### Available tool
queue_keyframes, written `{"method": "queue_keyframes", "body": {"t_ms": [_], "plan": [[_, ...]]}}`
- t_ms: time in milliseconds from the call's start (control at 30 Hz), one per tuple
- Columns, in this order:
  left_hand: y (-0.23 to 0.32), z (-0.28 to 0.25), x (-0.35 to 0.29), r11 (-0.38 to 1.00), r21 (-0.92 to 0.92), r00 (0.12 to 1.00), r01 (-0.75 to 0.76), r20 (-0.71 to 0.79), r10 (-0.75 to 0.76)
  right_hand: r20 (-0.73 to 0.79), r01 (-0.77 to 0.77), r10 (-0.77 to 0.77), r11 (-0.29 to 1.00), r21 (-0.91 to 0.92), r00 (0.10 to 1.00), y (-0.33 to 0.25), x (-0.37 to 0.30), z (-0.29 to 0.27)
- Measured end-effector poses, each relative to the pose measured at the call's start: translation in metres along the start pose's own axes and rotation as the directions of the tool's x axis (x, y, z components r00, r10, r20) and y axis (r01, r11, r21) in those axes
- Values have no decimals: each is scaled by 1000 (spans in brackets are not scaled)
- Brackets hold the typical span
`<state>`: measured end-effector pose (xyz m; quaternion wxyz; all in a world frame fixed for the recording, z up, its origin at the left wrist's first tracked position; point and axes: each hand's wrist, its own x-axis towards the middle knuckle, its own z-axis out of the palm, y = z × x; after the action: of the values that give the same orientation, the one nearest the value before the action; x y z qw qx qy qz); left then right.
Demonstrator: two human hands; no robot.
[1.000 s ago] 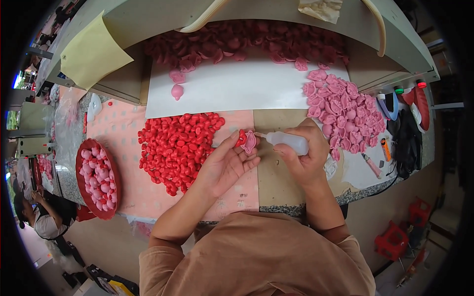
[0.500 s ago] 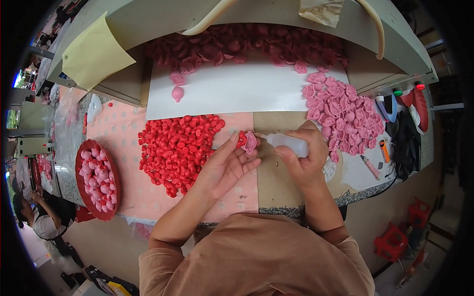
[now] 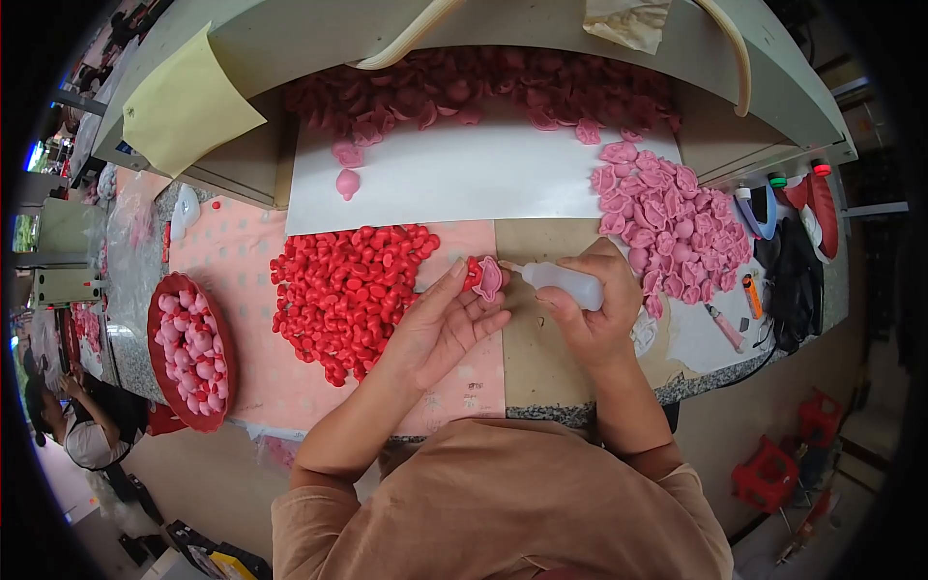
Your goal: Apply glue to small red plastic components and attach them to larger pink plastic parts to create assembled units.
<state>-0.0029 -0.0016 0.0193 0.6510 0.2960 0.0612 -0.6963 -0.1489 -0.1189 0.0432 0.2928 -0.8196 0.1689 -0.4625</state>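
My left hand (image 3: pixel 437 329) holds a small pink shell-shaped piece (image 3: pixel 489 278) and a red rounded piece (image 3: pixel 473 274) by its fingertips, palm turned up. In my right hand (image 3: pixel 601 307) is a white translucent squeeze bottle (image 3: pixel 568 283), lying almost level. Its thin nozzle points left and reaches the rim of the pink piece; whether it touches cannot be made out. A heap of red rounded pieces (image 3: pixel 350 295) lies just left of my left hand. Beyond my right hand spreads a pile of pink shell pieces (image 3: pixel 681 232).
A red bowl (image 3: pixel 225 362) of pink and red pieces stands at the left. A grey cabinet (image 3: pixel 522 29) arches over a white board (image 3: pixel 435 184), with more pink pieces (image 3: pixel 464 89) at its back. An orange cutter (image 3: pixel 752 296) lies right. Another person (image 3: pixel 92 425) is at far left.
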Motion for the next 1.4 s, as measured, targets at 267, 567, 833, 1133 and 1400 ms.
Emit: {"method": "queue_keyframes", "body": {"t_ms": [267, 567, 833, 1133, 1400], "plan": [[2, -1, -1, 1000, 5, 1000, -10, 18, 10, 1, 5, -5, 1000, 5, 1000, 0, -1, 0], [1, -1, -1, 998, 32, 998, -58, 20, 57, 6, 35, -35, 999, -7, 999, 1, -2, -1], [1, -4, 0, 997, 6, 996, -74, 51, 73, 3, 49, -49, 999, -15, 999, -1, 0, -1], [3, 2, -2, 993, -8, 990, -122, 76, 122, -43, 37, -38, 999, -23, 998, -3, 1, -2], [5, 5, -2, 989, -25, 985, -146, 85, 147, -42, 55, -56, 998, -27, 998, -3, 0, -1]]}}
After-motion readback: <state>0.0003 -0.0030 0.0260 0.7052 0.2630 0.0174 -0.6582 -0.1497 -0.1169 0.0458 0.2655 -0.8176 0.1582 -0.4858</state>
